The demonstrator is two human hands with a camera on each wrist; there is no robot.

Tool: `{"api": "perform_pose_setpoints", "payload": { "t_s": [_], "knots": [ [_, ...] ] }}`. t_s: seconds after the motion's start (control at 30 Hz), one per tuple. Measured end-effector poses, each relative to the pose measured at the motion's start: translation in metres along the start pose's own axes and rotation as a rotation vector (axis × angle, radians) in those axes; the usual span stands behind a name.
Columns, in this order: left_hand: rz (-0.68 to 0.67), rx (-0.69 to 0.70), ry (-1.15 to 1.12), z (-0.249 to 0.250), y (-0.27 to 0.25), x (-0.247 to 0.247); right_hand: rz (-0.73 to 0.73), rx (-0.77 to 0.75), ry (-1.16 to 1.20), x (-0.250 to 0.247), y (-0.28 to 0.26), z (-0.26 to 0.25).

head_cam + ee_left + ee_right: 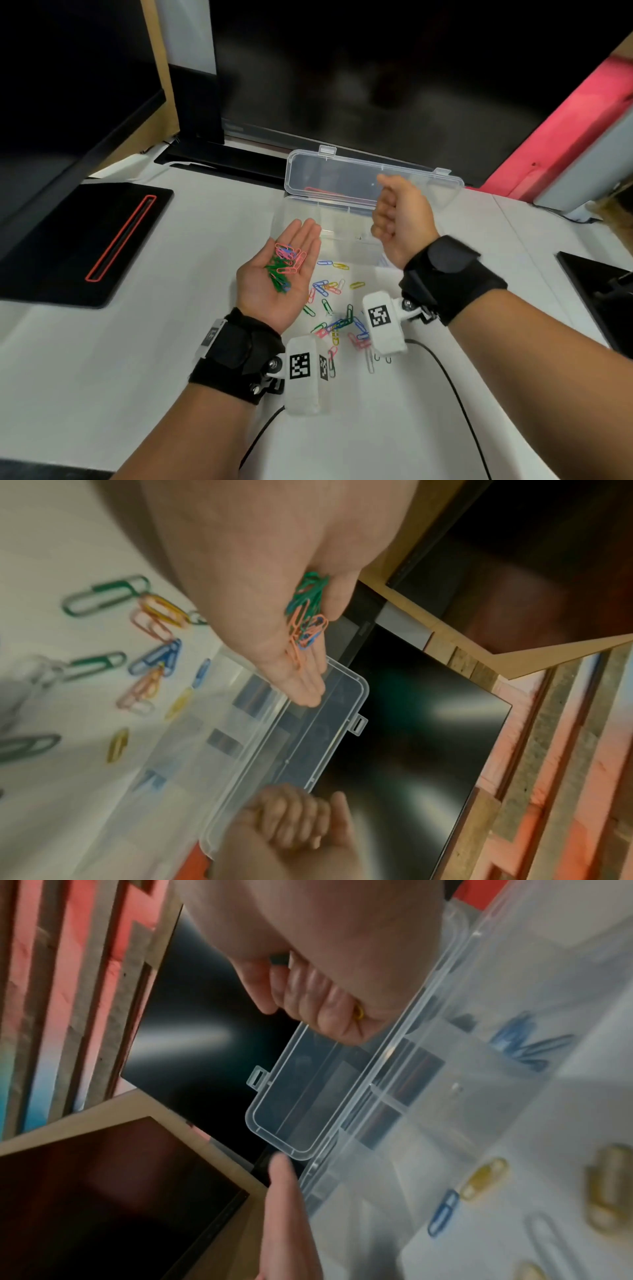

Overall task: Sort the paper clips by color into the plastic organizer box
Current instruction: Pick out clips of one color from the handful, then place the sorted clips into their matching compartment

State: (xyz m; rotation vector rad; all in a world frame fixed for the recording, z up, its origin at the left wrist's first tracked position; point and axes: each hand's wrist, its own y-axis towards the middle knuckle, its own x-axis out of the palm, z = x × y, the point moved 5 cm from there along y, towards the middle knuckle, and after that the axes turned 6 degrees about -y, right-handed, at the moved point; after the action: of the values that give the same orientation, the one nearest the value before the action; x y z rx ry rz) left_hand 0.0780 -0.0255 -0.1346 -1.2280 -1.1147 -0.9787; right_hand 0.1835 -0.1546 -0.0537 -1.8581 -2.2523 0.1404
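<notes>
My left hand (298, 240) lies flat, palm up, left of the clear organizer box (346, 240), and carries a small heap of green, pink and blue paper clips (284, 265); the left wrist view shows these palm clips (308, 612) too. My right hand (397, 212) hovers over the box as a curled fist. The right wrist view shows a yellow clip (359, 1012) peeking from its fingers (318, 999). The box lid (342, 174) stands open at the back. Blue clips (524, 1045) lie in one compartment. Several loose mixed-colour clips (337, 308) are scattered on the white table in front of the box.
A large dark monitor (376, 68) stands right behind the box lid. A black stand base with a red outline (85, 240) lies at the left, another black base (599, 291) at the right. A black cable (455, 394) runs across the near table.
</notes>
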Motion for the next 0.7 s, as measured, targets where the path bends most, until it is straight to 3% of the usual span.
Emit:
{"api": "perform_pose_setpoints", "payload": {
  "t_s": [0.27,0.7],
  "knots": [
    [0.02,-0.009,0.001,0.003,0.004,-0.001,0.189,-0.171,-0.04,0.001,0.037,0.004],
    [-0.003,-0.003,0.044,0.002,0.005,-0.002,0.211,-0.139,-0.156,-0.001,0.037,0.002]
  ]
}}
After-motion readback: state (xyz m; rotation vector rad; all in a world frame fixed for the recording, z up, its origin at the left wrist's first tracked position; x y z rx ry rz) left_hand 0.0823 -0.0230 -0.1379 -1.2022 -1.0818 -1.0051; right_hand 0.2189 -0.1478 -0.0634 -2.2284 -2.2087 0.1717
